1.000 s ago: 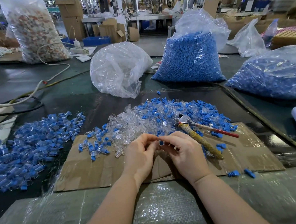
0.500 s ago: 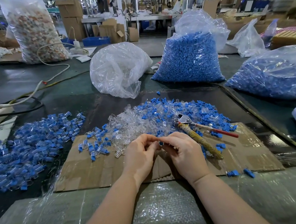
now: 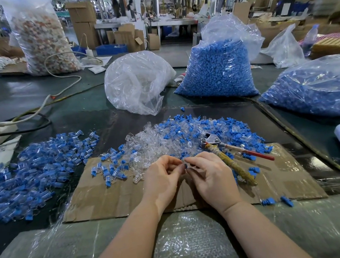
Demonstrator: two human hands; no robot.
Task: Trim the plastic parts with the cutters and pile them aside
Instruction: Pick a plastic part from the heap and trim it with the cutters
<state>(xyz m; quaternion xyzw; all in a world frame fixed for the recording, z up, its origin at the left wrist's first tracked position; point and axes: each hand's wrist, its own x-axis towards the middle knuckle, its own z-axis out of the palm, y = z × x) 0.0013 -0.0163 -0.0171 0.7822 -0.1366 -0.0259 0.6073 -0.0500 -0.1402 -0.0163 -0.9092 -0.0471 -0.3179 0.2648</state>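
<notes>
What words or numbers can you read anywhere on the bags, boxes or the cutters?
None can be read.
Cardboard boxes: any markings are too blurred to read.
Bags of blue parts: no printing shows.
Cutters: no brand or number shows.

Both forearms are bare to the frame edge. The left hand (image 3: 162, 178) and right hand (image 3: 211, 176) are ungloved. Fingernails are short.

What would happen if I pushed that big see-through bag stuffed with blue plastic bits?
The tall clear plastic bag of small blue plastic pieces would probably feel heavy, since it is packed nearly full. It likely sags and bulges rather than sliding neatly, because the film looks thin and crinkly. Its loose open top suggests that a hard shove might spill pieces.
</notes>
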